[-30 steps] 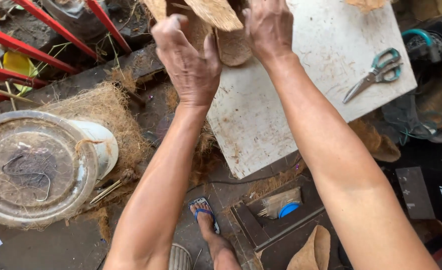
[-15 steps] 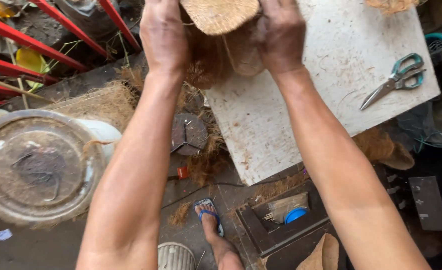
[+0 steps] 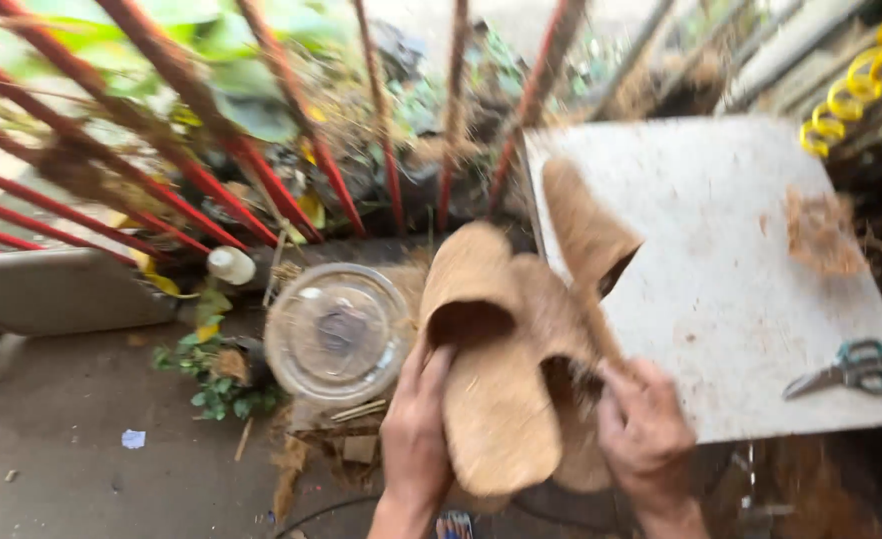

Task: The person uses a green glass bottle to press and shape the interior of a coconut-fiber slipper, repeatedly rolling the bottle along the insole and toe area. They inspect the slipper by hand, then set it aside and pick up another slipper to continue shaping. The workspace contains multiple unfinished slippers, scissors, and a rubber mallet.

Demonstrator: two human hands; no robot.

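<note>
Both my hands hold up a brown fibrous piece with curled petal-like flaps (image 3: 506,339), like coconut husk sheet. My left hand (image 3: 416,429) grips its lower left edge, fingers under a rolled flap. My right hand (image 3: 645,434) pinches its lower right edge. One flap reaches over the corner of a worn white board (image 3: 730,289) behind it. The picture is blurred.
Scissors with teal handles (image 3: 845,367) lie on the board's right side, near a tuft of loose fibre (image 3: 820,232). A clear round plastic lid on a container (image 3: 336,331) sits left of my hands. Red metal bars (image 3: 201,170) and plants stand behind.
The view has swung up and to the left, showing the red bars and plants. My hands have come lower in the picture, and the fibrous piece now shows whole between them.
</note>
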